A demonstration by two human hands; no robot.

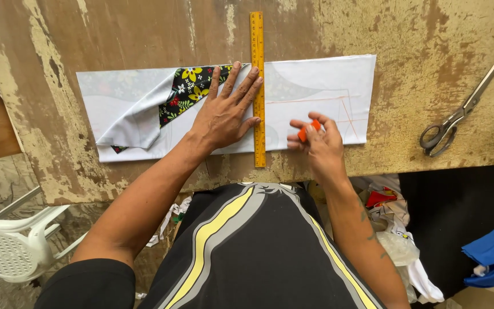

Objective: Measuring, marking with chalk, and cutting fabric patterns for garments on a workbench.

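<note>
A folded piece of fabric, pale side up, lies across a worn wooden table; a turned-back corner shows its black floral print. A yellow ruler runs upright across the fabric. My left hand lies flat with spread fingers on the fabric, its fingertips against the ruler's left edge. My right hand pinches a small orange chalk piece just right of the ruler, over the fabric's near edge. Faint orange lines mark the cloth to the right.
Metal scissors lie on the table at the right. A white plastic chair stands at the lower left. Scraps of cloth, a plastic bag and blue fabric sit below the table edge at the right.
</note>
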